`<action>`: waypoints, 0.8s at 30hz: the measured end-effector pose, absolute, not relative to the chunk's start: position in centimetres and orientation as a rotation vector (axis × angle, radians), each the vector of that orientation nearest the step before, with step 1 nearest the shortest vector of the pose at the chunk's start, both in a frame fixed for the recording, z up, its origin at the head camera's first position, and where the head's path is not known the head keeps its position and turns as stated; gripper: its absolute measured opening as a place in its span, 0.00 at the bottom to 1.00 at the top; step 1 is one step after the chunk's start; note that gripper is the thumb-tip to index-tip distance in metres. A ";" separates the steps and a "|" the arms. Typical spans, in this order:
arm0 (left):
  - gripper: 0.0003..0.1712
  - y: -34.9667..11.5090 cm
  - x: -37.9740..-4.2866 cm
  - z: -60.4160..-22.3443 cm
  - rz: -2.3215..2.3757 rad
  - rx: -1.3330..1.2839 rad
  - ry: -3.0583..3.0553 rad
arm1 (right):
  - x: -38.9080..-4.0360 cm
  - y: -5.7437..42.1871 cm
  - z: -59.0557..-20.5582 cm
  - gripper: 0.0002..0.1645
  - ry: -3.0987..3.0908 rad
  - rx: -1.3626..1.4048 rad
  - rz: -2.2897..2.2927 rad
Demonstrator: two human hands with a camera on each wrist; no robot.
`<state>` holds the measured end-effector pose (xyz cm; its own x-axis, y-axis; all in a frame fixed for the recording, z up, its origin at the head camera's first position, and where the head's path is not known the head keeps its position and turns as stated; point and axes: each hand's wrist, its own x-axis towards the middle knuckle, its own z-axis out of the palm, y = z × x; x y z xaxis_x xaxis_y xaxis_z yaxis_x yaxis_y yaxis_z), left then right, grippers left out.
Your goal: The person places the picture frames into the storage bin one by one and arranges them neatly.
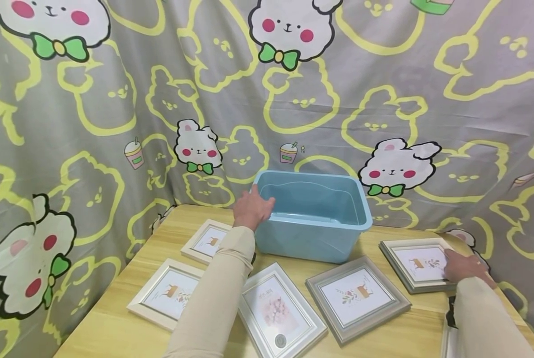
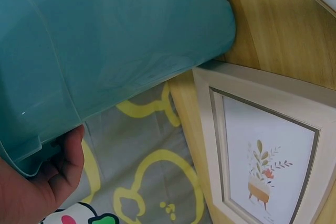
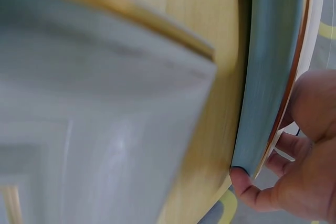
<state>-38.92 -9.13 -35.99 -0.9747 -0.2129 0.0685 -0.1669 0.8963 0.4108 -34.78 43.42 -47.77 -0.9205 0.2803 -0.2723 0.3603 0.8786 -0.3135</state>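
Note:
My left hand (image 1: 251, 208) grips the left rim of a light blue plastic bin (image 1: 307, 241) at the back of the table. Curled fingers (image 2: 72, 156) hook under that rim in the left wrist view. My right hand (image 1: 468, 267) holds the right edge of a cream picture frame (image 1: 399, 251), which lies on a darker frame (image 3: 270, 72) at the table's right side. In the right wrist view, fingertips reach the corner of this stack. The frame's print shows a tan planter with leaves.
On the wooden table (image 1: 110, 323) lie a small cream frame (image 1: 195, 242), a larger cream frame (image 1: 148, 298), a silver frame (image 1: 309, 328) with a pink blossom print, and a grey-brown frame (image 1: 370, 320). Another frame (image 1: 448, 340) is partly behind the right sleeve. A patterned curtain (image 1: 231, 104) hangs behind.

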 end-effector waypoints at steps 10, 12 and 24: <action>0.46 -9.0 -38.7 -35.9 -0.639 0.291 -2.937 | -34.3 43.4 -47.2 0.35 2.835 0.503 -0.520; 0.46 -9.0 -38.7 -35.9 -0.637 0.291 -2.932 | -34.2 43.4 -47.1 0.35 2.827 0.549 -0.560; 0.46 -8.9 -38.7 -35.8 -0.631 0.285 -2.928 | -34.2 43.8 -47.7 0.35 2.875 0.576 -0.607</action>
